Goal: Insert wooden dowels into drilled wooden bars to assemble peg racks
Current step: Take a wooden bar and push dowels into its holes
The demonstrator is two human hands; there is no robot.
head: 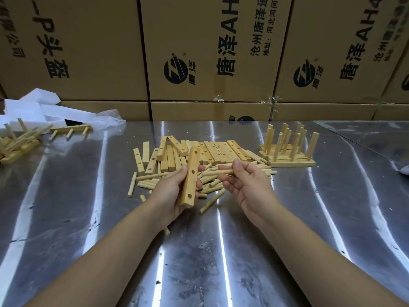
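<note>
At the frame's centre, the left grip [174, 192] is curling around a drilled bar [191, 176], holding it tilted above the worktop [221, 251], while the right grip [249, 186] is pinching a dowel [215, 173] just beside it, over the loose dowels [146, 184].

We see a warehouse packing bench: stacked printed cartons [212, 47] behind a steel table [221, 251], foam [28, 107] scraps.

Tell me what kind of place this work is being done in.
Probably a small workshop or warehouse packing area: stacked printed cardboard cartons form the backdrop, the bench is a scuffed sheet-metal table, and batches of drilled wooden bars and finished peg racks sit on it.
</note>
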